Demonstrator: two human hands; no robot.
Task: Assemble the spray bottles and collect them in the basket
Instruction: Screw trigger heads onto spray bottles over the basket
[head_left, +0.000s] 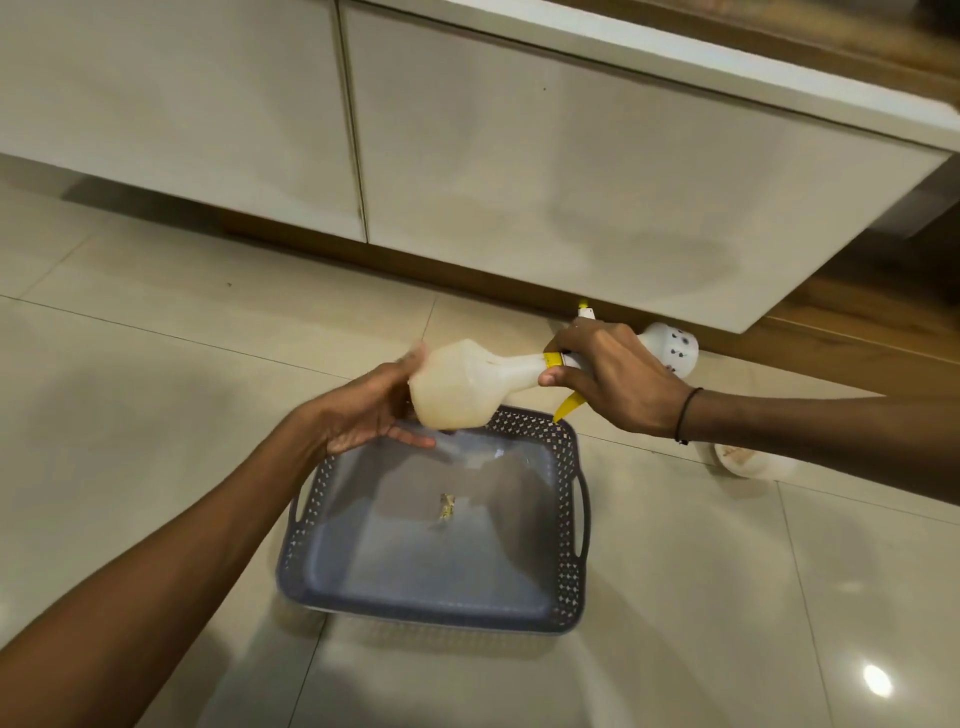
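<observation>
Holding the light, smooth cloudy plastic spray bottle (462, 384) mid-frame, the left hand (363, 415) cupped its fat base, fingers spread; the right hand (608, 374) pinched the yellow collar (553, 359).

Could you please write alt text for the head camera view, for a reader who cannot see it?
Two hands hold a cloudy white spray bottle sideways above a grey basket on a tiled floor: the left hand supports its base, the right hand grips its yellow-trimmed spray head. Another white bottle lies behind, beneath white cabinets.
</observation>
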